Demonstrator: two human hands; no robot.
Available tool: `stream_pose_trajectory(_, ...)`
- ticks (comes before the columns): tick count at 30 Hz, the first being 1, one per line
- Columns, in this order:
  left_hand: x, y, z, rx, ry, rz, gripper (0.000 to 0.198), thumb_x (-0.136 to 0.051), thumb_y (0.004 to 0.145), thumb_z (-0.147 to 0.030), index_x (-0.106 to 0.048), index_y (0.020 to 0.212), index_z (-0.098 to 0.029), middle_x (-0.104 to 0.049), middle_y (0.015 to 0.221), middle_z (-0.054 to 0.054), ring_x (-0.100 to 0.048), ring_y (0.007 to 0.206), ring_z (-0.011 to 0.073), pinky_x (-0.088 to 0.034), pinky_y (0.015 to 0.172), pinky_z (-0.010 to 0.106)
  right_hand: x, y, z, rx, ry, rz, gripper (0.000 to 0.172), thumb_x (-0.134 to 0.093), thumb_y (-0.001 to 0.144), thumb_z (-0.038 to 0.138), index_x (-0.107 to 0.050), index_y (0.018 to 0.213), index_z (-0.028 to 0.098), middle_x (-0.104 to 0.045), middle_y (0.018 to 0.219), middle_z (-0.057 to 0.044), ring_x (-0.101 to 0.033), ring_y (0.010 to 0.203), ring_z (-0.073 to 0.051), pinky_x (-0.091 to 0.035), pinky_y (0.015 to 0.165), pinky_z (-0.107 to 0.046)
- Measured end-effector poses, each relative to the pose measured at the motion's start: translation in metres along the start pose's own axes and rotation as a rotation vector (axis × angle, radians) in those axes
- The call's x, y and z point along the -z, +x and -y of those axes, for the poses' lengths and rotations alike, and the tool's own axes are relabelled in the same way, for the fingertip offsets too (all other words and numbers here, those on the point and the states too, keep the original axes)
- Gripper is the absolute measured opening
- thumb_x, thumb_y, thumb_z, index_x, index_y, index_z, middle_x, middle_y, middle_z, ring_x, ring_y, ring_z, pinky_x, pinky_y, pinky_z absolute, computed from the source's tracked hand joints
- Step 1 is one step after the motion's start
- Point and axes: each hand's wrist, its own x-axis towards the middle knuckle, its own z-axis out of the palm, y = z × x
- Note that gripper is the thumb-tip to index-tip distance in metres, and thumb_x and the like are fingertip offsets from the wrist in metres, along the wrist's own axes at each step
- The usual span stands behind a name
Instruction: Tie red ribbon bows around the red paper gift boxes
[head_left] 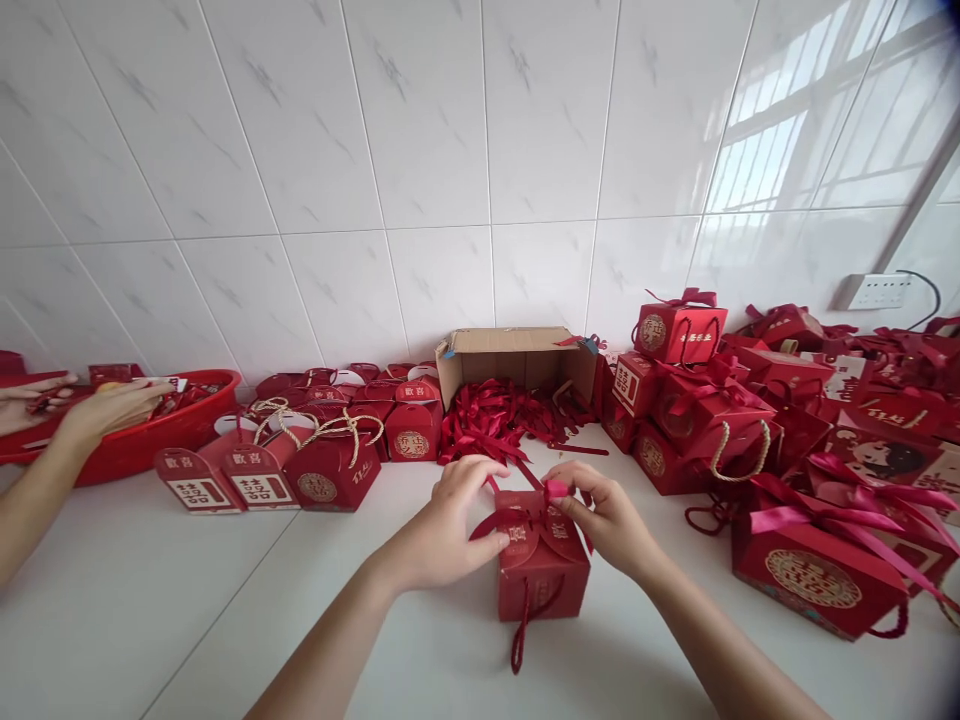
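Observation:
A red gift box (541, 585) with rounded top flaps and gold characters stands upright on the white table in front of me. From its near side hangs a dark red cord handle (523, 625). A red satin ribbon (555, 489) runs over the closed top, and my right hand (606, 515) pinches it between thumb and fingers. At the box's left side, my left hand (450, 520) has thumb and fingers apart, the thumb tip against the flap and a ribbon loop between. Whether its fingertips press on the ribbon is hard to see.
Behind, a cardboard carton (517, 342) lies on its side with loose red ribbons (495, 415). Boxes with bows (817, 570) pile up on the right; unribboned boxes (330, 475) stand left. Another person's hands (112, 410) work over a red basin (150, 445) at far left.

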Motion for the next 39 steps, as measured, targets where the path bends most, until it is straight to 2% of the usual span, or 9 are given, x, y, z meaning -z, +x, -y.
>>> stream_pose_trajectory(4,-0.013,0.005,0.025,0.204,-0.112,-0.057,0.029,-0.060,0.080,-0.048,-0.054,0.092,-0.023,-0.059,0.102,0.004,-0.054,0.102,0.0223,-0.041,0.092,0.037,-0.007,-0.006,0.001,-0.115,0.173,0.075,0.032,-0.051,0.088,0.050,-0.057,0.082,0.019,-0.063,0.082,-0.004,-0.058,0.078,-0.018,-0.045,0.072,-0.029)
stream_pose_trajectory(8,-0.027,0.014,0.040,0.372,-0.417,0.164,0.041,-0.063,0.074,-0.058,-0.056,0.086,-0.019,-0.057,0.080,0.000,-0.054,0.073,0.0147,-0.042,0.067,0.027,-0.013,-0.008,0.008,-0.140,0.209,0.101,0.032,-0.050,0.088,0.049,-0.057,0.080,0.018,-0.063,0.080,-0.003,-0.057,0.073,-0.015,-0.044,0.067,-0.026)
stream_pose_trajectory(11,-0.023,0.014,0.042,0.414,-0.463,0.224,0.042,-0.064,0.073,-0.057,-0.055,0.066,-0.016,-0.046,0.059,-0.003,-0.041,0.055,0.0102,-0.033,0.055,0.024,-0.015,-0.007,0.011,-0.210,0.136,0.019,0.026,-0.052,0.084,0.042,-0.055,0.073,0.018,-0.062,0.070,-0.002,-0.053,0.063,-0.014,-0.040,0.059,-0.024)
stream_pose_trajectory(16,0.001,0.009,0.015,0.330,-0.432,0.256,0.042,-0.062,0.078,-0.048,-0.056,0.051,-0.017,-0.050,0.055,0.000,-0.042,0.055,0.0116,-0.034,0.056,0.026,-0.024,-0.004,0.012,-0.294,-0.107,-0.122,0.014,-0.054,0.073,0.025,-0.049,0.061,0.019,-0.052,0.054,0.002,-0.044,0.053,-0.012,-0.033,0.052,-0.024)
stream_pose_trajectory(22,0.010,0.027,-0.037,0.106,-0.471,0.336,0.040,-0.057,0.084,-0.048,-0.066,0.059,-0.018,-0.059,0.059,0.002,-0.053,0.060,0.0150,-0.044,0.068,0.030,-0.021,-0.006,0.018,-0.120,-0.216,-0.005,0.013,-0.053,0.079,0.025,-0.065,0.081,0.021,-0.062,0.070,-0.001,-0.050,0.066,-0.016,-0.038,0.062,-0.026)
stream_pose_trajectory(26,0.004,0.051,-0.051,0.018,-0.499,0.356,0.049,-0.043,0.088,-0.058,-0.073,0.087,-0.020,-0.068,0.084,0.006,-0.062,0.084,0.0207,-0.046,0.081,0.033,-0.019,-0.010,0.016,-0.089,-0.245,0.031,0.026,-0.057,0.082,0.041,-0.053,0.069,0.019,-0.052,0.063,-0.001,-0.043,0.061,-0.015,-0.034,0.056,-0.026)
stream_pose_trajectory(30,-0.001,0.059,-0.043,-0.058,-0.384,0.266,0.050,-0.037,0.091,-0.058,-0.064,0.118,-0.025,-0.066,0.114,0.007,-0.056,0.113,0.0232,-0.040,0.097,0.035,-0.021,-0.009,0.010,-0.123,-0.218,-0.037,0.041,-0.048,0.088,0.048,-0.042,0.059,0.019,-0.052,0.061,-0.002,-0.043,0.060,-0.015,-0.034,0.057,-0.027)
stream_pose_trajectory(34,-0.008,0.046,-0.021,0.039,-0.178,0.047,0.039,-0.057,0.083,-0.052,-0.069,0.103,-0.020,-0.069,0.106,0.007,-0.061,0.101,0.0235,-0.045,0.087,0.033,-0.021,-0.007,0.007,-0.148,-0.038,0.010,0.042,-0.042,0.091,0.047,-0.045,0.060,0.019,-0.056,0.063,-0.003,-0.046,0.061,-0.015,-0.036,0.059,-0.027)
stream_pose_trajectory(39,-0.021,0.029,0.000,0.129,-0.162,-0.008,0.022,-0.066,0.078,-0.037,-0.074,0.082,-0.017,-0.073,0.084,0.005,-0.064,0.085,0.0206,-0.048,0.077,0.028,-0.020,-0.006,0.006,-0.143,-0.075,-0.083,0.045,-0.050,0.086,0.049,-0.039,0.055,0.019,-0.038,0.057,0.002,-0.034,0.060,-0.013,-0.029,0.058,-0.027)
